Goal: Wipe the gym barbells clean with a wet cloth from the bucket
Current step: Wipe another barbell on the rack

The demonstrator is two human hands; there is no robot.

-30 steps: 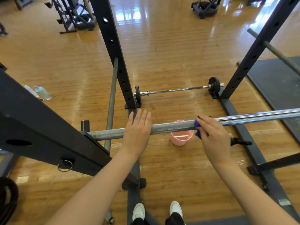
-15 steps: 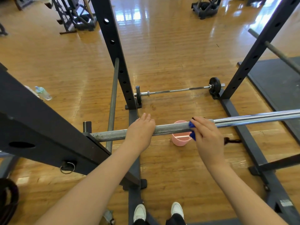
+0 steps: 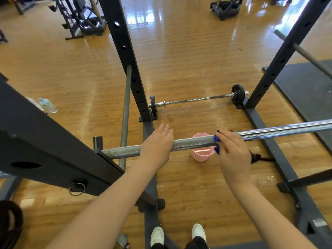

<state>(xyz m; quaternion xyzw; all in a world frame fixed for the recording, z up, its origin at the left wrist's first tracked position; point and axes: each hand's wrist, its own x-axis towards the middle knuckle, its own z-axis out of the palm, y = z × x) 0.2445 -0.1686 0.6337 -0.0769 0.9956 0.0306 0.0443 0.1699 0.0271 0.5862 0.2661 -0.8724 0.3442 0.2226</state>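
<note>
Right hand [image 3: 233, 155] pinches blue cloth [image 3: 216, 141] round racked bar [image 3: 190, 143], mid frame; left hand [image 3: 156, 146] flat, fingers straight; wiping underway; floor barbell [image 3: 197, 100] looks untouched.

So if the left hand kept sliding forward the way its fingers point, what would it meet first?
Likely nothing solid at bar height. The left hand lies flat across the barbell, fingers pointing past it over bare floor toward the rack upright's base. Depth is unclear, but that base sits lower, on the floor.
</note>
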